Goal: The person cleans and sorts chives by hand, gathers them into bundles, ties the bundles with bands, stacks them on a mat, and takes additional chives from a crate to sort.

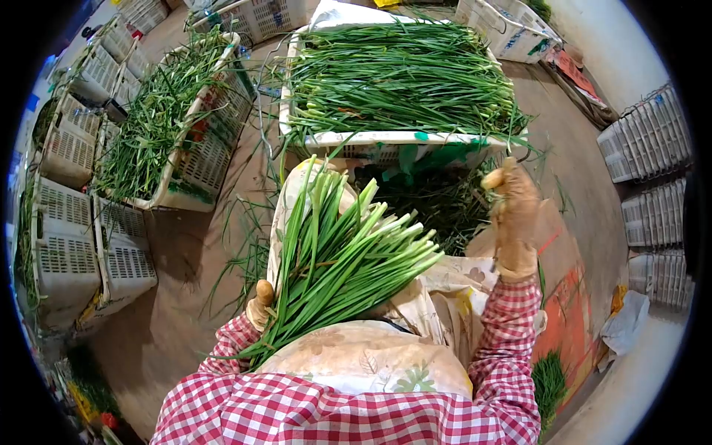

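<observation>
Stalks (348,248) lie clasped in the left hand (260,305); right hand (513,211) half-curled, contents unclear.

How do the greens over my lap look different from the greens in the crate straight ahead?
The lap bunch is smaller; the crate greens make a far bigger heap. The lap bunch fans out diagonally, while the crate greens lie mostly crosswise. The left hand holds the lap bunch; the crate greens fill a white crate. Both are long, thin green stalks with paler ends.
</observation>
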Motion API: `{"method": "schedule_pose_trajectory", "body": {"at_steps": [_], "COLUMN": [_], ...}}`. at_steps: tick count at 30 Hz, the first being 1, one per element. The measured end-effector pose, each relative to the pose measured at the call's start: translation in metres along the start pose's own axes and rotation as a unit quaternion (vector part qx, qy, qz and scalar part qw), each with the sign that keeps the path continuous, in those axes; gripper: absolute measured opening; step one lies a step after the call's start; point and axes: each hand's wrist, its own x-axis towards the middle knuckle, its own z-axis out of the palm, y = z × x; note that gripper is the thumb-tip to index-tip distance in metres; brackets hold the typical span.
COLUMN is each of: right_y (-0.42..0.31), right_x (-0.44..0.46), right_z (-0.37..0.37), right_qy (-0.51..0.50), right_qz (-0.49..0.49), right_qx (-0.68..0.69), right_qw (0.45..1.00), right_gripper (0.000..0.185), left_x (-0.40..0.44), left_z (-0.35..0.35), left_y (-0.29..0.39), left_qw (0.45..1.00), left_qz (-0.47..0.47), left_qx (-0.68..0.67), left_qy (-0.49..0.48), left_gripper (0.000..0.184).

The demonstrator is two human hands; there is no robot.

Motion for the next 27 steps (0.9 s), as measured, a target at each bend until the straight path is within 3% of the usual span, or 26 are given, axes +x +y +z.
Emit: {"method": "schedule_pose_trajectory", "body": {"at_steps": [3, 4, 5, 6, 8, 12, 13, 14, 15, 16, 17, 18, 20, 21, 23, 25, 27], "right_y": [-0.029, -0.028, -0.043, -0.036, -0.018, -0.024, -0.025, -0.038, -0.05, -0.058, -0.067, -0.066, -0.064, -0.068, -0.054, -0.016, 0.002], "right_x": [-0.014, -0.019, -0.031, -0.037, -0.045, -0.067, -0.065, -0.065, -0.055, -0.048, -0.041, -0.027, 0.002, 0.011, 0.021, 0.016, -0.004], "right_z": [0.029, 0.043, 0.066, 0.078, 0.093, 0.112, 0.113, 0.1, 0.088, 0.079, 0.061, 0.03, -0.03, -0.037, -0.033, -0.004, 0.033], "right_qy": [-0.029, -0.111, -0.129, -0.177, -0.226, -0.253, -0.222, -0.238, -0.181, -0.104, 0.008, 0.057, 0.205, 0.212, 0.149, -0.028, -0.183], "right_qz": [-0.103, -0.099, -0.102, -0.057, -0.104, -0.271, -0.294, -0.202, -0.249, -0.156, -0.271, -0.32, -0.378, -0.272, -0.132, -0.117, -0.024], "right_qx": [-0.035, -0.076, -0.189, -0.166, -0.275, -0.342, -0.166, -0.068, -0.067, 0.075, -0.169, -0.302, -0.549, -0.37, -0.118, -0.217, -0.326], "right_qw": [0.994, 0.986, 0.968, 0.968, 0.929, 0.864, 0.915, 0.947, 0.949, 0.979, 0.947, 0.896, 0.717, 0.863, 0.973, 0.969, 0.927], "right_gripper": [0.031, 0.025, 0.027, 0.033, 0.029, 0.013, 0.01, 0.01, 0.012, 0.015, 0.016, 0.02, 0.027, 0.031, 0.033, 0.04, 0.055], "left_x": [0.004, 0.008, 0.011, 0.012, 0.014, 0.016, 0.019, 0.022, 0.026, 0.029, 0.032, 0.033, 0.03, 0.03, 0.027, 0.026, 0.025], "left_z": [0.003, 0.005, 0.006, 0.008, 0.008, 0.005, 0.004, 0.003, 0.002, 0.002, 0.002, 0.001, -0.001, -0.002, -0.003, -0.001, 0.003], "left_y": [0.004, 0.006, 0.006, 0.006, 0.008, 0.007, 0.004, 0.001, -0.001, -0.002, -0.002, -0.002, 0.001, 0.002, 0.002, 0.005, 0.006], "left_qw": [0.999, 0.998, 0.997, 0.996, 0.994, 0.994, 0.995, 0.996, 0.997, 0.998, 0.998, 0.999, 0.998, 0.998, 0.996, 0.994, 0.992], "left_qz": [-0.032, -0.043, -0.053, -0.06, -0.077, -0.083, -0.077, -0.069, -0.059, -0.048, -0.043, -0.04, -0.046, -0.053, -0.07, -0.087, -0.102], "left_qx": [0.027, 0.04, 0.052, 0.063, 0.075, 0.062, 0.057, 0.051, 0.046, 0.042, 0.04, 0.036, 0.038, 0.039, 0.046, 0.06, 0.075], "left_qy": [-0.01, -0.014, -0.016, -0.018, -0.026, -0.024, -0.022, -0.016, -0.01, -0.008, -0.007, -0.006, -0.004, -0.005, -0.005, -0.006, -0.009], "left_gripper": [0.094, 0.093, 0.093, 0.093, 0.093, 0.093, 0.093, 0.093, 0.093, 0.093, 0.093, 0.092, 0.092, 0.092, 0.092, 0.092, 0.092]}}
